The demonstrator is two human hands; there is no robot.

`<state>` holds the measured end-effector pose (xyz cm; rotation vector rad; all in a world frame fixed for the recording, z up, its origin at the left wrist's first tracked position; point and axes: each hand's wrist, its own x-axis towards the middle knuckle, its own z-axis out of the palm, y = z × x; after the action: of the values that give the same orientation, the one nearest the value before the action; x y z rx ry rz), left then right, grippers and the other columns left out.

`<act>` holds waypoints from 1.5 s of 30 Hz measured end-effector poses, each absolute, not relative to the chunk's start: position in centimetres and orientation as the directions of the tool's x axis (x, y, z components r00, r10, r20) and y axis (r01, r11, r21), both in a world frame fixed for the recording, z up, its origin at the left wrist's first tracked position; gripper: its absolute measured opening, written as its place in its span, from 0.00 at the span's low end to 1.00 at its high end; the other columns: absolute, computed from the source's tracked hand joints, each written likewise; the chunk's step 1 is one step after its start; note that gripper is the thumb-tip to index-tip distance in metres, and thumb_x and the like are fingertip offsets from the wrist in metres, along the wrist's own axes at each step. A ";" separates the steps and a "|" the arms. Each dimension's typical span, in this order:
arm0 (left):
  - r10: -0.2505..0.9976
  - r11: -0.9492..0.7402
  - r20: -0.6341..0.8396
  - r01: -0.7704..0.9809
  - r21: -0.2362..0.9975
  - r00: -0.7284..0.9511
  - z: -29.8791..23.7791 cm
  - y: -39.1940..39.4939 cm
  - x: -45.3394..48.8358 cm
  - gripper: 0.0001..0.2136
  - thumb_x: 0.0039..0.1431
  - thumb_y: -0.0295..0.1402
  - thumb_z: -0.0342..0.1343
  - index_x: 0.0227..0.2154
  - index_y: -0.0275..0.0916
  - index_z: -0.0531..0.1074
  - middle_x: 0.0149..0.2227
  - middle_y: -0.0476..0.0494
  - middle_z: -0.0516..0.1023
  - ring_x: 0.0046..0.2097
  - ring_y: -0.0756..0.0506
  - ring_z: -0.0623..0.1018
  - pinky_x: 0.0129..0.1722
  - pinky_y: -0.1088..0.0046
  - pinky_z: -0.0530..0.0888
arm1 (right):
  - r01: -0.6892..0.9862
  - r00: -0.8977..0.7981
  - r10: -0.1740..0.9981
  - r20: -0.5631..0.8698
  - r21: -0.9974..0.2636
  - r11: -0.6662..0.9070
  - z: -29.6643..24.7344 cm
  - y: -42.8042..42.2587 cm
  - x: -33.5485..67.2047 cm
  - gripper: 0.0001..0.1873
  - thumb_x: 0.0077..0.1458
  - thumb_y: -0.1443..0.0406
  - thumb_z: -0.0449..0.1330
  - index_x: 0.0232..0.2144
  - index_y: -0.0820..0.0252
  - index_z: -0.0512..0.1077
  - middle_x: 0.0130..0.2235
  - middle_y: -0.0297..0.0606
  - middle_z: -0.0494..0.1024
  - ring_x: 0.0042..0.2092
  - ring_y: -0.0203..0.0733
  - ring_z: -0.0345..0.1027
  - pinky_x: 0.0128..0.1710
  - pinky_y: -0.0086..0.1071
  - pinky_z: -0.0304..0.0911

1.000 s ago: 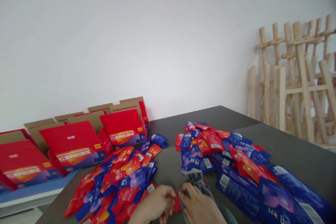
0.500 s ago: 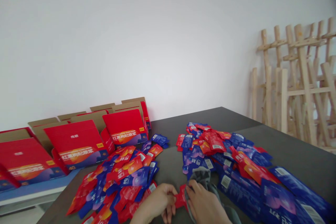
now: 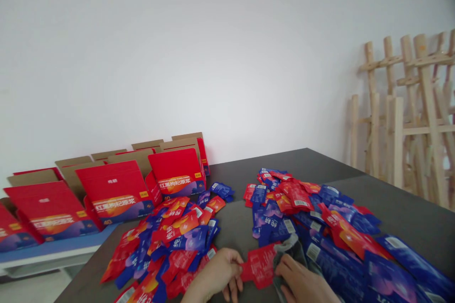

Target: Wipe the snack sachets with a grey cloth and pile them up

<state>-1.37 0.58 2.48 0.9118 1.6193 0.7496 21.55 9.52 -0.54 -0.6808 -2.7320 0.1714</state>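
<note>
In front of me a red pouch [image 3: 261, 265] is stretched between my hands, its pale printing facing up. My left hand [image 3: 222, 272] pinches the pouch's narrow end between thumb and fingers. My right hand [image 3: 302, 277] is closed on a grey cloth [image 3: 293, 248], which laps over the pouch's right end. Part of that end is hidden under the cloth. To the left lies a heap of red and blue pouches [image 3: 177, 236], close to my left forearm. Another heap of red and blue pouches [image 3: 280, 203] spreads behind and to the right of my right hand.
Red boxes [image 3: 177, 170] with raised cardboard flaps stand in rows at the left on a blue-topped surface [image 3: 67, 246]. The dark table [image 3: 284, 158] reaches toward a white wall [image 3: 227, 57]. Wooden easels [image 3: 408, 113] lean at the far right.
My right hand and the cloth have slid right, away from my left hand, uncovering more of the red pouch. The view has turned slightly left.
</note>
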 end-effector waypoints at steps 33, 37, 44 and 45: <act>0.956 0.052 0.087 0.452 0.890 -0.281 5.3 0.7 -4.3 0.10 0.41 0.25 0.45 0.21 0.38 0.71 0.34 0.45 0.80 0.36 0.46 0.79 0.37 0.70 0.72 | 0.550 -0.641 0.739 0.207 -0.548 0.630 1.8 14.1 22.3 0.07 0.54 0.70 0.51 0.32 0.53 0.65 0.36 0.35 0.76 0.37 0.41 0.72 0.37 0.31 0.62; 0.979 -0.029 0.128 0.505 0.863 -0.162 4.8 0.6 -4.0 0.14 0.37 0.22 0.44 0.21 0.38 0.74 0.33 0.46 0.79 0.39 0.46 0.78 0.42 0.70 0.70 | 0.476 -0.652 0.700 0.291 -0.561 0.677 3.0 12.8 20.7 0.06 0.55 0.69 0.50 0.33 0.53 0.66 0.38 0.35 0.75 0.39 0.40 0.72 0.39 0.31 0.63; 0.974 0.183 -0.095 0.472 0.862 -0.205 3.2 0.6 -2.4 0.13 0.39 0.21 0.51 0.31 0.39 0.71 0.31 0.54 0.72 0.31 0.51 0.69 0.33 0.77 0.64 | 0.476 -0.814 0.561 0.149 -0.383 0.792 2.6 8.7 17.6 0.17 0.46 0.70 0.60 0.40 0.51 0.74 0.46 0.37 0.74 0.44 0.43 0.72 0.41 0.30 0.64; 0.966 0.219 -0.130 0.446 0.868 -0.222 3.2 0.6 -2.4 0.16 0.38 0.21 0.53 0.34 0.39 0.70 0.33 0.55 0.71 0.31 0.52 0.67 0.31 0.78 0.63 | 0.469 -0.821 0.552 0.147 -0.378 0.798 2.5 8.7 17.8 0.17 0.47 0.70 0.60 0.41 0.51 0.75 0.46 0.36 0.74 0.44 0.43 0.72 0.41 0.31 0.64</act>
<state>-2.38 0.57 3.16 1.3143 1.7866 0.9323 17.79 8.66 2.50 -0.7912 -2.7373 0.4795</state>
